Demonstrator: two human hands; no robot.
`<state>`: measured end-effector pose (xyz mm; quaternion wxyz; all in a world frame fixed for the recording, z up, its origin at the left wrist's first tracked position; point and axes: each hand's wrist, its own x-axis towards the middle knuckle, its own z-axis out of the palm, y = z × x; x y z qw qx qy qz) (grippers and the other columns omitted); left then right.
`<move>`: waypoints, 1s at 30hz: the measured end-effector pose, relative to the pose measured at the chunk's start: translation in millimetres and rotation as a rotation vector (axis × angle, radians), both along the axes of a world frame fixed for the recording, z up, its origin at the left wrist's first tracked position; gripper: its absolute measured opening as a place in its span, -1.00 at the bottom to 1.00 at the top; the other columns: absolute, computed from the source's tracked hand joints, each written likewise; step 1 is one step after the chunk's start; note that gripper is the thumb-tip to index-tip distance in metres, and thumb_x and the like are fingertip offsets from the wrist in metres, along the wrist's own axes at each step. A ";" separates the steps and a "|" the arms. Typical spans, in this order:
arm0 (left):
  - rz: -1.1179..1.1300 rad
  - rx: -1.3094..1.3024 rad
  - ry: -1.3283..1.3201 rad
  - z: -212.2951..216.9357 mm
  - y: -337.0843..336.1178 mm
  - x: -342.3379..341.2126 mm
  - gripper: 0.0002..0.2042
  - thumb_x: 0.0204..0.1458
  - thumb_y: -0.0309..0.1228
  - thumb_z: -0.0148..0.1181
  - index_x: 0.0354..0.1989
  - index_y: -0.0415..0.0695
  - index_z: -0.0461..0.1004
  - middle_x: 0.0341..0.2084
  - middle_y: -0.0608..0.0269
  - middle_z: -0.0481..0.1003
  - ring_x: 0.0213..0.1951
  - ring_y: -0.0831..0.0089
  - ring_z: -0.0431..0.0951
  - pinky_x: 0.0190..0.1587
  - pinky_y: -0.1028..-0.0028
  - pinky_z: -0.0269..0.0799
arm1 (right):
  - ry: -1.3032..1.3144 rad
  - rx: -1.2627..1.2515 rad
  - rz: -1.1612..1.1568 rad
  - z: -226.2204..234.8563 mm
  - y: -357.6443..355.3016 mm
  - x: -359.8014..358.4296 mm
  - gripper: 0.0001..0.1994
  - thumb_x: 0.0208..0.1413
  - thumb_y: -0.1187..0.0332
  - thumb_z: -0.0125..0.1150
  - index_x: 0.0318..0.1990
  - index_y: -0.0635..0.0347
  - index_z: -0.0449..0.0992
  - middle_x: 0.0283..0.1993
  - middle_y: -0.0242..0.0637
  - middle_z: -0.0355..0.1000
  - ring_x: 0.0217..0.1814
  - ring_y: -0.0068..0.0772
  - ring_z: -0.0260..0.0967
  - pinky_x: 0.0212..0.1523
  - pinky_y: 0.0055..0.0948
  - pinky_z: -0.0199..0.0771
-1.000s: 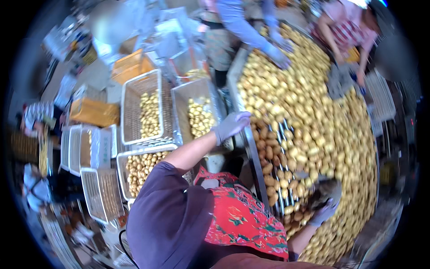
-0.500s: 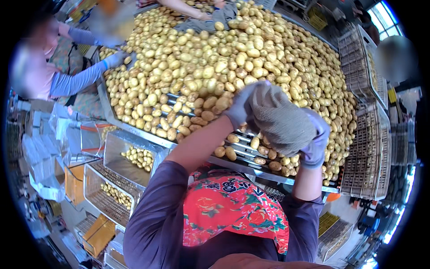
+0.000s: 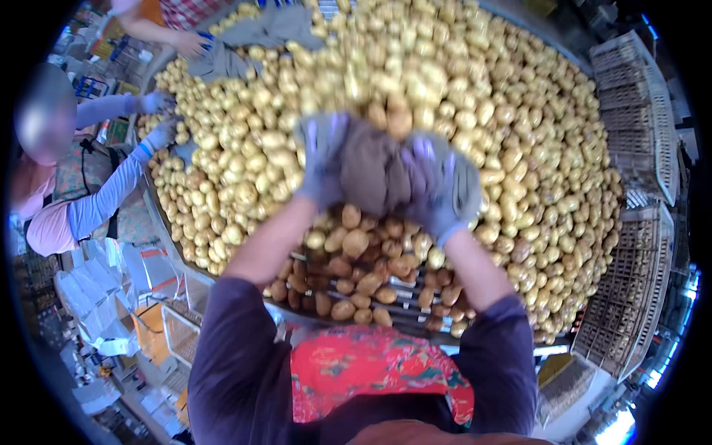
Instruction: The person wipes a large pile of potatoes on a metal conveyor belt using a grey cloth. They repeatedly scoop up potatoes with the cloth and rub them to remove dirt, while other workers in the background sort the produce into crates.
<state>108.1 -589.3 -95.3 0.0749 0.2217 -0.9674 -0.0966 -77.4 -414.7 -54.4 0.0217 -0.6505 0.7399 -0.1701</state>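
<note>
Left hand (image 3: pixel 320 157) and right hand (image 3: pixel 437 185) — gloved — clench a crumpled brown-grey cloth (image 3: pixel 371 172) over knobbly potatoes (image 3: pixel 519 148).

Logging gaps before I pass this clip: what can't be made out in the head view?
- Left hand and right hand, gloved: motion-blurred, so their grip on the grey-brown cloth bundle is unclear.
- Whatever the bundle wraps: hidden by the cloth.
- Slatted table under the yellow potatoes: mostly covered by them.
- Wire mesh crates at right: bent and cut off by the fisheye rim.
</note>
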 end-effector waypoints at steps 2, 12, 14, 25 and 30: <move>0.116 -0.432 -0.452 6.8 -36.4 -27.5 -0.16 0.03 0.13 0.01 0.46 -0.03 -0.03 0.46 0.01 -0.12 0.48 0.07 -0.22 0.40 -0.16 -0.37 | 0.026 -0.084 0.036 -6.5 -42.9 -13.8 -0.12 -0.19 0.06 0.38 0.36 0.02 0.17 0.38 -0.14 0.19 0.50 -0.08 -0.02 0.45 0.15 -0.24; 0.039 0.069 -0.289 16.9 16.2 72.4 -0.19 0.04 -0.12 0.12 0.43 -0.20 -0.04 0.42 -0.02 -0.02 0.48 0.09 -0.21 0.46 0.01 -0.33 | -0.116 0.098 0.182 10.2 3.2 15.0 -0.27 -0.06 0.24 0.27 0.34 0.07 0.24 0.39 -0.07 0.18 0.50 -0.02 -0.01 0.43 0.07 -0.01; -0.054 -0.101 -0.501 24.0 43.0 81.3 -0.24 0.09 -0.11 0.05 0.43 -0.18 -0.02 0.42 -0.01 -0.03 0.48 0.10 -0.25 0.43 -0.14 -0.39 | -0.226 0.105 0.117 -2.0 49.8 45.2 -0.21 -0.18 0.28 0.34 0.34 0.08 0.25 0.45 0.07 0.02 0.51 0.09 -0.06 0.47 0.11 -0.16; 0.301 0.076 -0.025 4.8 54.3 47.5 -0.22 -0.05 -0.19 0.21 0.38 -0.15 0.10 0.38 0.01 0.09 0.44 0.19 -0.03 0.45 0.12 -0.29 | -0.404 0.225 -0.035 -1.1 -10.3 47.9 -0.31 0.05 0.35 0.09 0.39 0.16 0.11 0.47 -0.03 0.00 0.50 -0.02 -0.03 0.46 -0.01 -0.06; 0.238 0.256 0.056 20.2 154.4 149.2 -0.13 -0.12 -0.25 0.28 0.44 0.02 0.01 0.42 0.08 0.00 0.48 0.15 -0.16 0.44 0.07 -0.36 | -0.085 0.010 0.123 -2.9 134.9 106.9 -0.30 0.00 0.16 0.24 0.34 0.02 0.22 0.37 -0.17 0.18 0.46 -0.15 0.06 0.41 -0.04 0.00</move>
